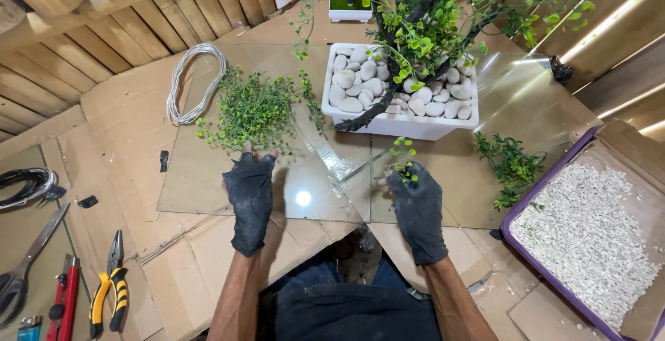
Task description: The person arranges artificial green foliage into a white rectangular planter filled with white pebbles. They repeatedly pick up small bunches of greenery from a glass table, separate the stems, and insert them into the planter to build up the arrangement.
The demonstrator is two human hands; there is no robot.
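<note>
My left hand (250, 199), in a dark fingerless glove, rests on the glass sheet (208, 182) with its fingertips at the near edge of a pile of green artificial sprigs (251, 111). It holds nothing. My right hand (418, 206), also gloved, pinches a small green sprig (402, 155) and holds it up just in front of a white rectangular planter (402, 125). The planter is filled with white pebbles (357, 81), and a dark-branched artificial tree (415, 33) with green leaves rises from it.
A coil of white wire (190, 81) lies left of the sprig pile. More green sprigs (509, 164) lie at right, beside a purple-rimmed tray (509, 227) of white gravel. Yellow-handled pliers (107, 289), a red tool (66, 299) and scissors (28, 265) lie at lower left. Wooden walls surround the cardboard-covered surface.
</note>
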